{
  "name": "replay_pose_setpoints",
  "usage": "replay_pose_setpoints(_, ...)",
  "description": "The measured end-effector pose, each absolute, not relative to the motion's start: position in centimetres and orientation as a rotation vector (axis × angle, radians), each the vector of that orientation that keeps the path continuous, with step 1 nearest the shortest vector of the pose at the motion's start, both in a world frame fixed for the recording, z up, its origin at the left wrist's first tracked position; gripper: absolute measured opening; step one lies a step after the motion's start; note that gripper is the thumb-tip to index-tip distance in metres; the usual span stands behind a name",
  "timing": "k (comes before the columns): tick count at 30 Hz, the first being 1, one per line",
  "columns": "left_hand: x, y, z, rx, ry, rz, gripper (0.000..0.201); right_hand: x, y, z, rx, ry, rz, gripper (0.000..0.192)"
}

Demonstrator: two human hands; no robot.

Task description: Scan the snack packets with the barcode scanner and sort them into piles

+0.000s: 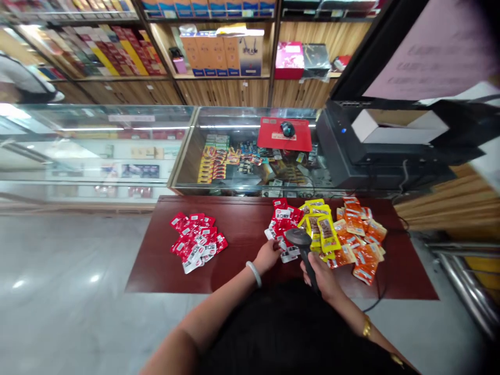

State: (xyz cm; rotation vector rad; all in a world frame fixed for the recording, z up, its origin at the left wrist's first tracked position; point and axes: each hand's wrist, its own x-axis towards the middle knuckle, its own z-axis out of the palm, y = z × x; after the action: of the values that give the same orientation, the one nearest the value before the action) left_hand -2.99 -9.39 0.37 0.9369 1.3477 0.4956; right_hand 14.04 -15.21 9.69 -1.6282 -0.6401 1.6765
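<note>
Right hand (322, 276) gripped the black scanner (300, 242), aimed at the red packets (283, 224); left hand (269, 256) pinched one white-backed packet (289, 255) on the counter (242, 229), yellow packets (322, 226) just right.

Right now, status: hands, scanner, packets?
Right hand grips barcode scanner, aimed down. Left hand on a packet in the red-and-white pile. Yellow pile and orange pile alongside; nothing blocking.

We see a brightly, evenly lit shop interior with only soft shadows. Ceiling lights glare in white streaks on the glass counter (117, 127) and as spots on the polished floor (58, 281). The wide lens bends the shelves (219, 78) and smears the corners; the centre stays sharp.
</note>
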Motion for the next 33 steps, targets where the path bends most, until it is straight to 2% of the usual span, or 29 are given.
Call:
replay_pose_setpoints(6, -11.4, -9.9, 0.8, 1.159, 1.633, 0.536, 0.02, 11.2, -14.0, 9.2, -1.581, -0.773, 1.889, 0.048)
replay_pose_setpoints(10, -18.8, -11.5, 1.8, 1.156, 2.023, 0.538, 0.019, 7.5, -12.7, 8.8, -1.525, -0.944, 2.053, 0.048)
replay_pose_setpoints(12, -22.2, -12.5, 2.5, 1.119, 2.324, 0.5, 0.026, 5.5, -12.1, 8.6, -1.504, -1.006, 2.113, 0.054)
replay_pose_setpoints(15, -26.1, -13.4, 3.1, 0.874, 2.699, 0.418, 0.053, 2.6, -11.7, 8.4, -1.476, -1.081, 2.169, 0.06)
replay_pose_setpoints(17, -27.9, -13.6, 3.1, 0.647, 2.79, 0.352, 0.072, 1.1, -11.6, 8.1, -1.451, -1.124, 2.202, 0.06)
replay_pose_setpoints(19, -29.1, -13.5, 3.0, 0.528, 2.777, 0.309, 0.08, 0.1, -11.8, 7.9, -1.431, -1.155, 2.227, 0.06)
replay_pose_setpoints(33, -31.5, -13.7, 2.4, 0.784, 2.723, 0.423, 0.056, -0.5, -12.1, 7.2, -1.408, -1.161, 2.228, 0.054)
